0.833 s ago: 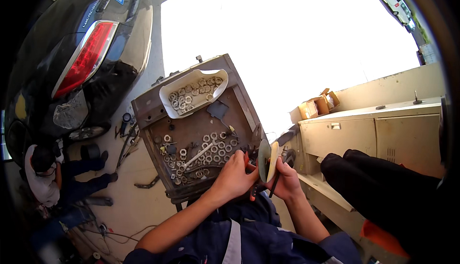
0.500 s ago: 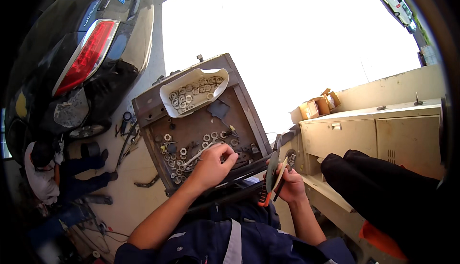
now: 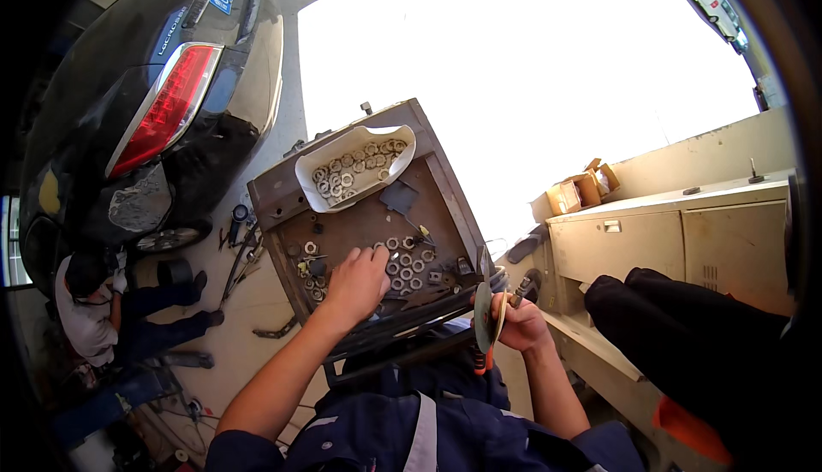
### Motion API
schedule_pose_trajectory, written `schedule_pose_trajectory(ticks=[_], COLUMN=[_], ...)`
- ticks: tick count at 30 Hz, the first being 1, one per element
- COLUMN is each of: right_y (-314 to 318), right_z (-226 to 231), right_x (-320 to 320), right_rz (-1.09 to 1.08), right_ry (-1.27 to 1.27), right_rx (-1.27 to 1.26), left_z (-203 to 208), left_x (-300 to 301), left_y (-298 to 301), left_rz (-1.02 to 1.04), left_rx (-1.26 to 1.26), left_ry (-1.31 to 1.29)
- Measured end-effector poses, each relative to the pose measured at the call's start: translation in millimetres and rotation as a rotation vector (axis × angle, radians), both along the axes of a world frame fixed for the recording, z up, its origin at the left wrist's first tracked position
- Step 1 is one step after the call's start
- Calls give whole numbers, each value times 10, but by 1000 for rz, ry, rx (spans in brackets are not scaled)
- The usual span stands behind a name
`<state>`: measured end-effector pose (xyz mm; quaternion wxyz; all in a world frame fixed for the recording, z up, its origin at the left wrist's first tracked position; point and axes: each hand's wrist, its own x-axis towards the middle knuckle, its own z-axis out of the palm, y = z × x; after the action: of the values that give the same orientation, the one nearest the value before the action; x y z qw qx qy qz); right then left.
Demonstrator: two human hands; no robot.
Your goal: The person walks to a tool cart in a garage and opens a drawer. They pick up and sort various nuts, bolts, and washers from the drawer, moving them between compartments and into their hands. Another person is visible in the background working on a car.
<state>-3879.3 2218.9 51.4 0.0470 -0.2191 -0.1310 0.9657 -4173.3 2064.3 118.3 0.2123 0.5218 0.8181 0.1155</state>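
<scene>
My left hand (image 3: 358, 284) reaches down into a brown metal tray (image 3: 295, 215) on a cart. Its fingers are curled among loose metal nuts, and the tips and anything in them are hidden. A cluster of ring-shaped nuts (image 3: 405, 273) lies just right of the hand. My right hand (image 3: 524, 325), at the cart's near right corner, is closed around thin round discs seen nearly edge-on: a grey-green disc (image 3: 483, 318) and a pale yellow disc (image 3: 499, 318). An orange-and-black handle (image 3: 482, 361) shows below the discs; whether I hold it is unclear.
A white cut-open container (image 3: 321, 202) of nuts stands at the tray's far side. A dark car (image 3: 77, 104) is at left, with a person (image 3: 90, 309) crouching beside it. Tools (image 3: 242, 245) lie on the floor. At right is a beige cabinet (image 3: 621, 249) with cardboard boxes (image 3: 582, 189).
My left hand has moved slightly left and is lower among the nuts, with more of them uncovered on its right. The right hand keeps the discs, which have tilted slightly.
</scene>
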Motion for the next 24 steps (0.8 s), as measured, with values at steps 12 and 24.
schedule_pose_trajectory(ticks=[12, 24], right_y=[46, 52], right_z=[-48, 17], right_x=[-4, -20], right_rz=[82, -20], right_ry=[147, 349], right_rx=[-53, -136], left_z=[290, -387], left_x=[-10, -50], left_y=[755, 1562], left_rz=[412, 606], left_rx=[196, 117], left_ry=[-711, -860])
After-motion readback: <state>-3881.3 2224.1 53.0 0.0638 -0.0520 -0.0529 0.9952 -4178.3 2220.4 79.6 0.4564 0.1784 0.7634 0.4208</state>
